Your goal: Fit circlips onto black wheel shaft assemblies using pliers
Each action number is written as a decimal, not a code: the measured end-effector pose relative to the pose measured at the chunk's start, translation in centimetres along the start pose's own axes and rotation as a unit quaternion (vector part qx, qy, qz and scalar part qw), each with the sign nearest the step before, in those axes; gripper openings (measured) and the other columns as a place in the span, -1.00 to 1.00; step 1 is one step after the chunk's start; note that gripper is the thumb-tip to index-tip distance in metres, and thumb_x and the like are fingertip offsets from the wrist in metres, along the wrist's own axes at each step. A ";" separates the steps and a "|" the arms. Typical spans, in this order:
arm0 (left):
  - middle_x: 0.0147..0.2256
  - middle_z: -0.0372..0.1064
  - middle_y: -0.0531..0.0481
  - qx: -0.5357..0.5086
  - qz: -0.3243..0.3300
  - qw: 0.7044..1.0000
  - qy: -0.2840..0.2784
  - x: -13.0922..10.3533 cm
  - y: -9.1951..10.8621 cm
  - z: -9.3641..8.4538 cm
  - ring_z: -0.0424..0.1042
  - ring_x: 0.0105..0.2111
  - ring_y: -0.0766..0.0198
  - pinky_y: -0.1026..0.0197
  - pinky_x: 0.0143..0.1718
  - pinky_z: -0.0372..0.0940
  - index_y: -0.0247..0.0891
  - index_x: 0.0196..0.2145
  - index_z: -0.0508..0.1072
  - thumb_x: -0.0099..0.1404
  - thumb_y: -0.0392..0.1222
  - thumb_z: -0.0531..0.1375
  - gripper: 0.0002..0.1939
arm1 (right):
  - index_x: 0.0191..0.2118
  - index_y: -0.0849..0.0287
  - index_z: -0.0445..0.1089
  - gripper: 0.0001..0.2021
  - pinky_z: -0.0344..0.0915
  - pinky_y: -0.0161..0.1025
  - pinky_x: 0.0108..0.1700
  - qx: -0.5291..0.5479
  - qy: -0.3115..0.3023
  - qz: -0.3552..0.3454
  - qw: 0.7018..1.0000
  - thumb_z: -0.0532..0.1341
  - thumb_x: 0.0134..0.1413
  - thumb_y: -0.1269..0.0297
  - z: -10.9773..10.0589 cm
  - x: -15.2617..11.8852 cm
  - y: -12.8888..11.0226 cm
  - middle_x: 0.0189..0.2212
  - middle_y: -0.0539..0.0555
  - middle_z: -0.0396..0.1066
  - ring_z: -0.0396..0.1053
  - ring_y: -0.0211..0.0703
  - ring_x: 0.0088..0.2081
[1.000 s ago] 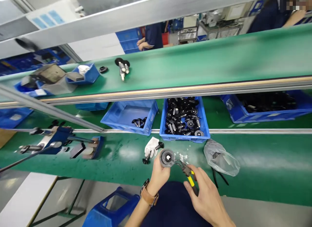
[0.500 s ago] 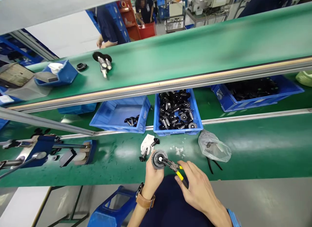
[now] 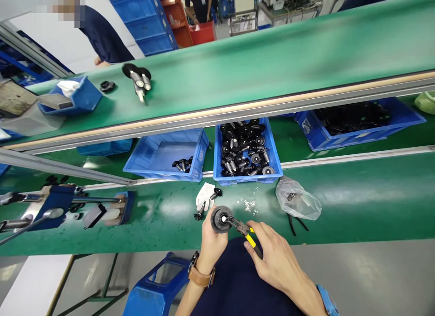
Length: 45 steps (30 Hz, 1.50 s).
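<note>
My left hand (image 3: 212,243) is wrapped round a round black part (image 3: 217,221) with a pale centre, its disc facing up. In my right hand (image 3: 277,255) are circlip pliers (image 3: 249,239) with yellow and black handles. Their tips touch the centre of the part. Just beyond my left hand lies a white glove (image 3: 205,194) with two black shafted parts (image 3: 216,193) on and beside it. Several small white rings (image 3: 250,206) are scattered to the right of the part. Further right rests a clear plastic bag (image 3: 299,200) with small dark pieces inside.
Blue bins stand at the back: one full of black parts (image 3: 215,169), one with a few (image 3: 149,169), another (image 3: 356,141) at right. A hand press (image 3: 50,207) occupies the left. Above runs a green conveyor (image 3: 254,67). A blue stool (image 3: 146,298) is below. People stand beyond.
My view has shifted slightly, so the bench sits a little higher. A person behind the conveyor has moved left. My hands keep the same hold, with the pliers' tips at the part's centre.
</note>
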State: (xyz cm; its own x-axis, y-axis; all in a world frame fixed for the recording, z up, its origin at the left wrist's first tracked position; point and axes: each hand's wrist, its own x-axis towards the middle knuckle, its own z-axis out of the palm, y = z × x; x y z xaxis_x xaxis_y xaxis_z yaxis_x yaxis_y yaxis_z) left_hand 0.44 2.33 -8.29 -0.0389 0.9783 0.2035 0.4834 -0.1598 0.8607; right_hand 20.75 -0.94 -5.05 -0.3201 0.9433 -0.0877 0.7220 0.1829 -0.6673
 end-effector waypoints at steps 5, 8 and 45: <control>-0.22 0.50 -0.07 0.005 0.009 1.000 -0.002 0.0 0.3 0.0 0.50 -0.22 0.19 0.15 -0.09 0.41 -0.24 -0.15 0.49 0.25 -0.47 0.11 -0.72 | 0.19 0.10 0.25 -0.67 0.48 -0.06 -0.15 -0.027 0.005 -0.003 1.000 0.08 0.38 0.21 0.4 -0.3 -0.1 -0.07 0.16 0.48 0.51 0.03 -0.14; -0.23 0.50 -0.06 0.008 0.018 1.000 -0.005 0.0 0.4 0.0 0.49 -0.21 0.19 0.15 -0.08 0.41 -0.23 -0.16 0.49 0.26 -0.47 0.10 -0.72 | 0.22 0.15 0.21 -0.63 0.47 -0.03 -0.17 -0.074 0.026 -0.011 0.997 0.08 0.38 0.23 0.9 -0.6 0.0 -0.07 0.21 0.46 0.49 0.08 -0.13; -0.54 0.34 0.11 -0.281 -0.517 0.806 0.066 -4.6 -11.5 5.0 0.37 -0.52 0.27 0.26 -0.49 0.17 -0.26 -0.34 0.45 -0.08 0.06 0.50 -0.53 | -0.24 0.15 0.41 -0.60 0.44 0.05 -0.28 -0.034 0.038 0.327 0.944 0.14 0.13 -0.12 12.9 2.0 18.9 -0.41 0.31 0.52 0.59 0.37 -0.30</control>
State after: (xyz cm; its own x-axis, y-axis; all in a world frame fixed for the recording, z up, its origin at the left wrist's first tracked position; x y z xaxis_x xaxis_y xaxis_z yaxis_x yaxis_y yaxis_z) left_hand -0.60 0.32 -21.49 -0.2771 0.6098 -0.7425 -0.3382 0.6615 0.6694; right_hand 25.89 0.80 -27.36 0.2506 0.8778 -0.4082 0.7886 -0.4296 -0.4399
